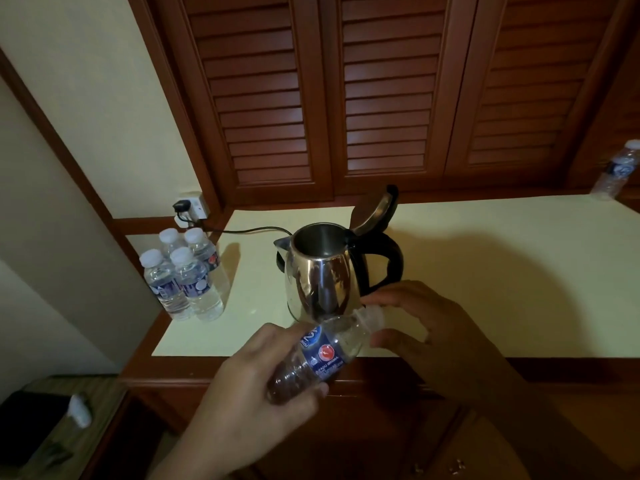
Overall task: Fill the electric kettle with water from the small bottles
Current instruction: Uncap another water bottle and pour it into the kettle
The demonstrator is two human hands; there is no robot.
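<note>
A steel electric kettle [320, 275] with a black handle stands on the pale counter [485, 289], its lid tipped open. In front of it my left hand [249, 393] grips a small clear water bottle [322, 355] with a blue label, tilted with its neck pointing up and right. My right hand [426, 323] pinches the bottle's white cap [374, 318] between thumb and fingers. Several more small capped bottles [183, 275] stand together at the counter's left edge.
Another bottle [616, 171] lies at the counter's far right. The kettle's black cord [242, 232] runs to a wall socket [190, 207] at the back left. Louvred wooden doors [381, 91] rise behind the counter. A dark low table [52, 427] sits at the lower left.
</note>
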